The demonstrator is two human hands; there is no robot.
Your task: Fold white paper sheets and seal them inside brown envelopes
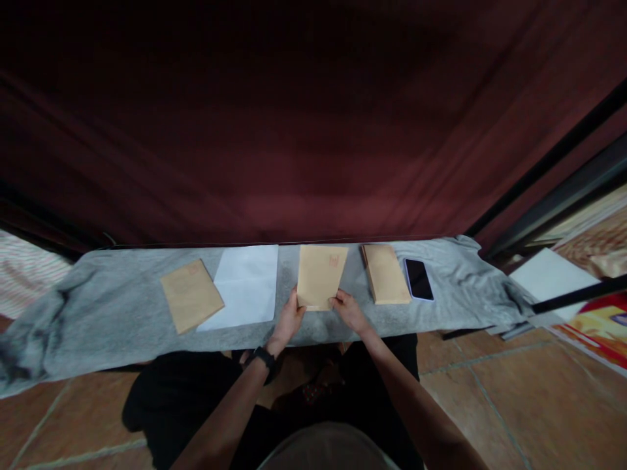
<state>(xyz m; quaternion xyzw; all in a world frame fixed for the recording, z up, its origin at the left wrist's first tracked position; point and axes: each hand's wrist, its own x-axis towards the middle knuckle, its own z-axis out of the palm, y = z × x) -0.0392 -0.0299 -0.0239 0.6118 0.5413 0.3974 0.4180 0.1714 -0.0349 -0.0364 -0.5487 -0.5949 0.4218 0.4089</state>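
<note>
A tan paper envelope [321, 275] with small red print near its upper right corner is in front of me, over the grey cloth. My left hand [290, 316] grips its lower left corner, fingers closed round the edge. At the lower right corner my right hand [349, 310] pinches the same envelope. Just right of it lies a stack of tan envelopes [388, 274]. To the left, another tan envelope [192, 295] rests partly on white paper [249, 284].
A grey cloth [127, 307] covers the long narrow table. A phone [418, 279] lies right of the stack. Dark red fabric [294, 130] hangs behind the table. Black metal bars [548, 156] and a white board [553, 277] stand at the right.
</note>
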